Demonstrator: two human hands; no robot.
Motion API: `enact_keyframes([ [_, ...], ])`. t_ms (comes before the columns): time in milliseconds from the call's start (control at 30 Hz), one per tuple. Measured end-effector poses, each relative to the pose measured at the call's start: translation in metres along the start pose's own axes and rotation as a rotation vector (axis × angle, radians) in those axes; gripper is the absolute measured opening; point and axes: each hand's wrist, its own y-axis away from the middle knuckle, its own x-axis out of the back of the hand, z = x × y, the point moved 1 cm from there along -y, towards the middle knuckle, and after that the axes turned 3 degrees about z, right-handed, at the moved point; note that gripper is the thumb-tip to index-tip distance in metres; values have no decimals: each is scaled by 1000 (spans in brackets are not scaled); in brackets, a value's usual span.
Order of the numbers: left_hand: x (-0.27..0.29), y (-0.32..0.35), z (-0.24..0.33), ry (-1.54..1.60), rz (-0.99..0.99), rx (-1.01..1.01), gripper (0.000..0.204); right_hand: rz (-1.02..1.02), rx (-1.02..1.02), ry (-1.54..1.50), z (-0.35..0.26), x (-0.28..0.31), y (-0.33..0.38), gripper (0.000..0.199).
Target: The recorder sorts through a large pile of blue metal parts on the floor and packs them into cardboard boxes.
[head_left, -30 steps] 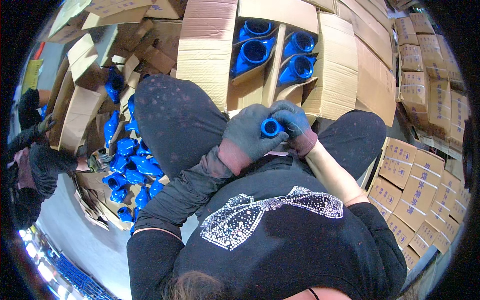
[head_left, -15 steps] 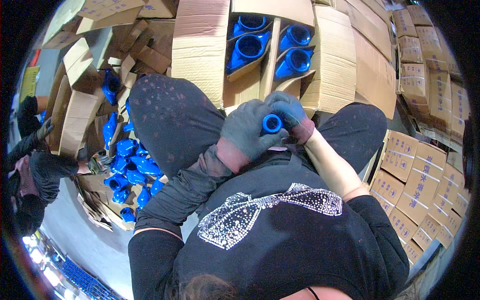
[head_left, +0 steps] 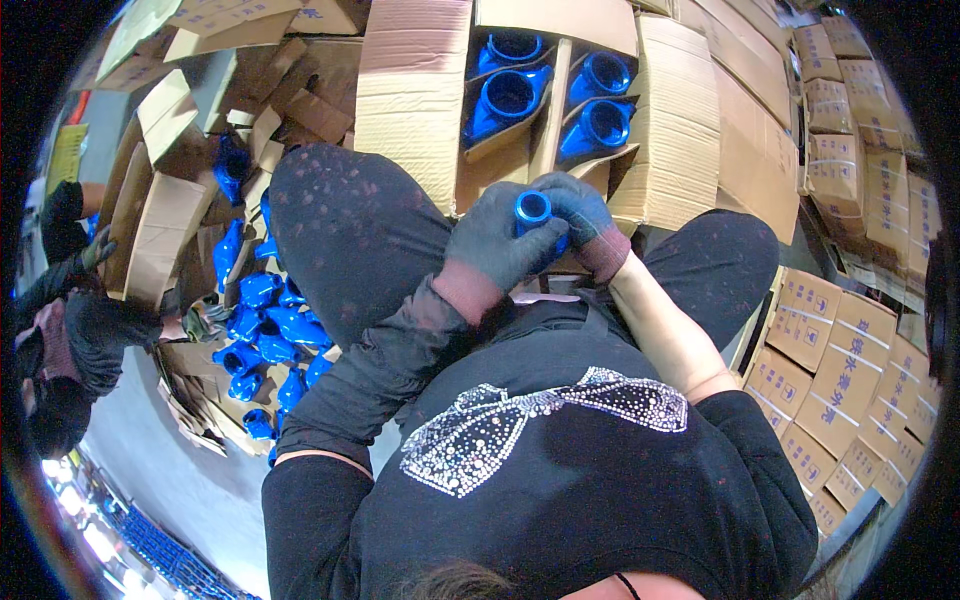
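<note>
Between my hands, above my lap, is a glossy blue metal pipe fitting (head_left: 533, 207) with its round open end tilted up. My left hand (head_left: 490, 240), in a dark glove, is closed round its near and left side. My gloved right hand (head_left: 578, 212) is closed on the far right side; palms and fingers hide most of the fitting's body. Just beyond my hands stands an open cardboard box (head_left: 490, 180). Several larger blue fittings (head_left: 508, 95) sit in it, wide round mouths up, parted by cardboard dividers (head_left: 548, 110).
A heap of blue fittings (head_left: 270, 320) lies at my left beside torn cardboard. A co-worker's gloved hand (head_left: 205, 318) is near the heap, by an open carton (head_left: 165, 230). Strapped cartons (head_left: 840, 360) are stacked at my right, and more (head_left: 835, 150) farther off.
My hands have lifted the fitting slightly away from me and to the left. Its open end now stands higher above my left thumb. The view has shifted a little.
</note>
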Motion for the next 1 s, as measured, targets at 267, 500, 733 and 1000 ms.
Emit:
enact_keyframes([
  [267,-6,-10,-17,84,44,57,45,229,-597,-545,-18,-8,-1,30],
  [500,-9,-17,-13,350,-34,135,59,290,-622,-825,-28,0,8,28],
  [733,1,-16,-14,1232,-332,407,59,338,-806,-1586,-70,22,-6,42],
  [1000,5,-4,-12,1703,-363,554,48,102,-585,-630,-105,32,-24,41],
])
